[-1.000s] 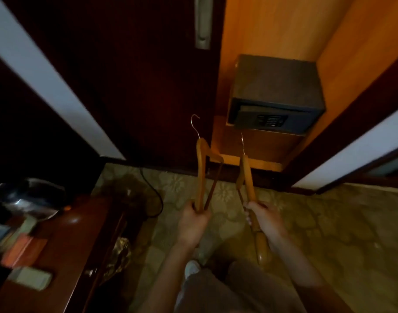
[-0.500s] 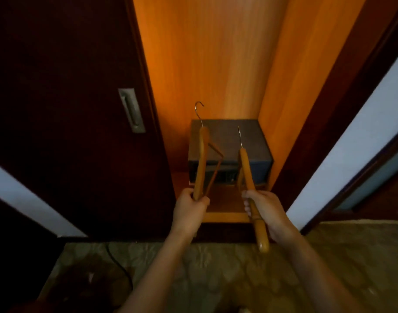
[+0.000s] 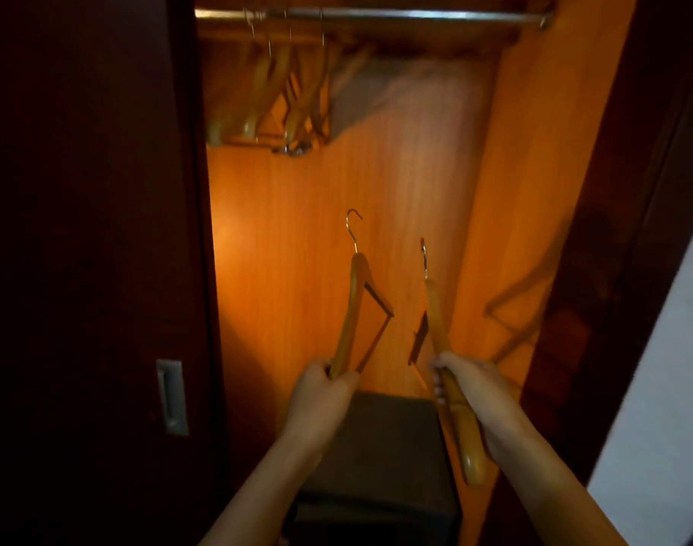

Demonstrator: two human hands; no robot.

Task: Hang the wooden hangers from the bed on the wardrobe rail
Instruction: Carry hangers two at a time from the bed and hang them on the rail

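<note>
Warm light fills the orange wardrobe interior [image 3: 305, 199], dark sliding door [image 3: 81, 230] at left, dark safe [image 3: 388, 447] below.

text: none readable | labels: none | numbers: none | signs: none

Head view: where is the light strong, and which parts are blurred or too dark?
Head view: warm light glows on the wardrobe back panel; the hung hangers under the rail are motion-blurred; the sliding door is almost black; the left hanger and right hanger look fairly sharp.
</note>
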